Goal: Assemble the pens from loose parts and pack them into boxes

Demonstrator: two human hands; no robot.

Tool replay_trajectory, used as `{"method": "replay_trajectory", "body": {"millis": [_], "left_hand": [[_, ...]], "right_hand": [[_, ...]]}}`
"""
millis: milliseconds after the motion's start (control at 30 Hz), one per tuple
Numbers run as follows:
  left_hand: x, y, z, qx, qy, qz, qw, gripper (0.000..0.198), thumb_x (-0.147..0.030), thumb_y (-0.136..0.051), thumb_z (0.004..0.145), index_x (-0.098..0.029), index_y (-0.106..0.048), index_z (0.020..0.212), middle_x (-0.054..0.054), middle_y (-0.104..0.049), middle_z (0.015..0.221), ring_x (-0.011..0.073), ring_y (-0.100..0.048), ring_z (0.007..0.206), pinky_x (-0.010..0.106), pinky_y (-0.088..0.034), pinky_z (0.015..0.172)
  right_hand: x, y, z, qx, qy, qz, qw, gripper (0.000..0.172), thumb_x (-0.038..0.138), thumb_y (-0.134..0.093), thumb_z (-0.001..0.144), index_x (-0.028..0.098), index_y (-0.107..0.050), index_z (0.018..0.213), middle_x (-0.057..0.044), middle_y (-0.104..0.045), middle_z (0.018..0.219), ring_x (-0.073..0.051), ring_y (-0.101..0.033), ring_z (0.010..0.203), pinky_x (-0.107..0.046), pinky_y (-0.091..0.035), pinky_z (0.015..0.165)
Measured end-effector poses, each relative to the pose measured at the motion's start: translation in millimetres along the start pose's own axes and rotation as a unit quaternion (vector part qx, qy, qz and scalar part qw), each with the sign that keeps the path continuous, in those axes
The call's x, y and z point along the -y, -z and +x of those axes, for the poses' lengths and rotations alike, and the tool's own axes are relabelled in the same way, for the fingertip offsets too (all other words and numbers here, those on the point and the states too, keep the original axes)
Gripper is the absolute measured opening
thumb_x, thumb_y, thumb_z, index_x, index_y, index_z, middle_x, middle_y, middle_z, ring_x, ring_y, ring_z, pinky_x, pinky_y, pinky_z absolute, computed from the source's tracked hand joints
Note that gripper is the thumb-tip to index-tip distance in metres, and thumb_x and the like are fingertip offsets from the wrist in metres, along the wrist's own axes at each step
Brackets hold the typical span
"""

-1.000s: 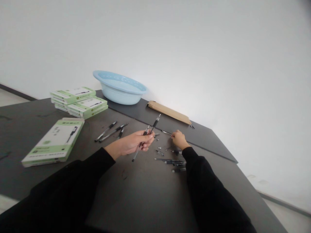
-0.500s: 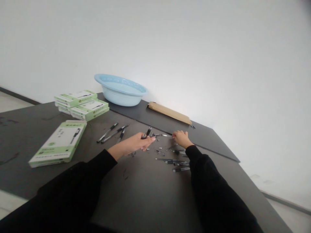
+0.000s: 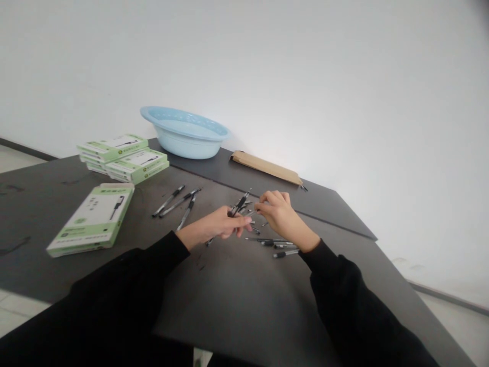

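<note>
Moved: right hand [image 3: 280,216] has lifted off the desk [image 3: 237,295] and come close to the left hand [image 3: 217,227]
Left hand: fingers closed around a black pen [image 3: 237,205], tilted, above the desk
Right hand: fingertips pinched at the pen's tip; what they grip is too small to tell
Nearby: loose pen parts [image 3: 277,247]; three pens [image 3: 178,200]; green boxes [image 3: 93,220]; blue basin [image 3: 185,132]

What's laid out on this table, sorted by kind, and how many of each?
Blue basin: 1
Brown envelope: 1
Loose box: 1
Stacked boxes: at least 2, lower ones unclear
Whole pens lying left: 3
Pen in left hand: 1
Small pen parts: too many to count
Total countable: 9
</note>
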State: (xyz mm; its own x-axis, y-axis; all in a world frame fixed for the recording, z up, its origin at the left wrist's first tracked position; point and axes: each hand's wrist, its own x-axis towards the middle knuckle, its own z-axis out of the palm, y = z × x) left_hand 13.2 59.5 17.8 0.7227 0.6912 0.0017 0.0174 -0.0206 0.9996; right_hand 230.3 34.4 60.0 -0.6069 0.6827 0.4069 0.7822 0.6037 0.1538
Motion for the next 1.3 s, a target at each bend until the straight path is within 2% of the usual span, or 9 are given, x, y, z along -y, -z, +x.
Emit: {"method": "replay_trajectory", "body": {"millis": [233,367,567,667,900,1067,1167,1233,1300], "left_hand": [[4,-1.6,4,0.006,0.007,-0.033,0.999,0.04,-0.048,-0.059,0.083,-0.01,-0.065,0.09,-0.005,-0.044,0.054,0.0052,-0.027,0.041,0.021,-0.018,0.04],[1,1.0,4,-0.017,-0.006,-0.022,1.0,0.033,-0.043,-0.064,0.079,-0.011,-0.065,0.085,-0.004,-0.048,0.056,0.0039,-0.028,0.041,0.02,-0.018,0.041],[0,7.3,3,-0.013,0.005,-0.015,1.0,0.032,-0.041,-0.064,0.079,-0.01,-0.067,0.085,-0.001,-0.053,0.065,0.0017,-0.026,0.04,0.021,-0.015,0.041],[1,5.9,3,-0.005,0.011,-0.012,1.0,0.032,-0.041,-0.063,0.079,-0.01,-0.067,0.085,-0.002,-0.052,0.063,0.0021,-0.025,0.04,0.022,-0.015,0.042],[2,7.7,3,0.007,0.012,-0.028,1.0,0.034,-0.043,-0.062,0.082,-0.01,-0.067,0.089,-0.002,-0.051,0.065,0.002,-0.024,0.041,0.022,-0.014,0.042],[0,3.3,0,0.011,0.008,0.001,1.0,0.036,-0.044,-0.06,0.082,-0.01,-0.067,0.093,-0.003,-0.05,0.065,0.0032,-0.026,0.043,0.022,-0.017,0.044],[-2,-1.0,-1,0.022,0.002,0.053,0.998,0.039,-0.046,-0.061,0.081,-0.011,-0.069,0.097,-0.002,-0.051,0.067,0.0045,-0.03,0.047,0.021,-0.02,0.045],[-3,-3.2,-2,0.04,0.003,0.091,0.995,0.041,-0.048,-0.061,0.081,-0.012,-0.07,0.101,-0.002,-0.052,0.068,0.0053,-0.032,0.048,0.021,-0.022,0.046],[-3,-4.7,-2,0.06,0.007,0.118,0.991,0.044,-0.05,-0.061,0.081,-0.014,-0.07,0.104,-0.002,-0.054,0.068,0.0056,-0.033,0.048,0.022,-0.022,0.046]], "right_hand": [[-4,0,-3,-0.029,0.023,-0.011,0.999,0.026,0.022,-0.046,0.096,0.024,-0.068,0.109,-0.009,-0.058,0.101,-0.024,-0.047,0.094,-0.037,-0.03,0.08],[-36,-1,-12,-0.047,-0.065,0.012,0.997,0.037,0.021,-0.047,0.094,0.023,-0.06,0.128,-0.012,-0.059,0.11,-0.026,-0.051,0.099,-0.04,-0.035,0.083],[-100,-39,-39,0.147,-0.196,0.014,0.969,0.031,0.012,-0.054,0.085,0.025,-0.074,0.104,-0.011,-0.062,0.109,-0.027,-0.055,0.103,-0.041,-0.038,0.084],[-116,-61,-52,0.191,-0.216,0.032,0.957,0.026,0.013,-0.06,0.081,0.023,-0.075,0.099,-0.009,-0.063,0.11,-0.024,-0.057,0.101,-0.035,-0.04,0.084],[-119,-76,-61,0.146,-0.257,0.042,0.954,0.018,0.012,-0.051,0.084,0.015,-0.069,0.082,-0.014,-0.067,0.101,-0.026,-0.058,0.099,-0.038,-0.037,0.087],[-103,-47,-64,0.04,-0.303,0.132,0.943,0.021,0.018,-0.038,0.093,0.016,-0.057,0.101,-0.006,-0.068,0.076,-0.021,-0.062,0.076,-0.042,-0.041,0.084],[-74,-16,-66,-0.154,-0.306,0.415,0.843,0.032,0.035,-0.05,0.092,0.019,-0.047,0.12,0.002,-0.062,0.067,-0.018,-0.059,0.064,-0.035,-0.046,0.071],[-47,3,-66,-0.197,-0.292,0.549,0.758,0.04,0.037,-0.062,0.086,0.021,-0.051,0.121,0.003,-0.061,0.068,-0.015,-0.057,0.062,-0.031,-0.046,0.067],[-21,14,-64,-0.219,-0.288,0.618,0.698,0.025,0.036,-0.067,0.083,0.02,-0.061,0.102,0.002,-0.062,0.07,-0.013,-0.058,0.064,-0.028,-0.047,0.068]]}}
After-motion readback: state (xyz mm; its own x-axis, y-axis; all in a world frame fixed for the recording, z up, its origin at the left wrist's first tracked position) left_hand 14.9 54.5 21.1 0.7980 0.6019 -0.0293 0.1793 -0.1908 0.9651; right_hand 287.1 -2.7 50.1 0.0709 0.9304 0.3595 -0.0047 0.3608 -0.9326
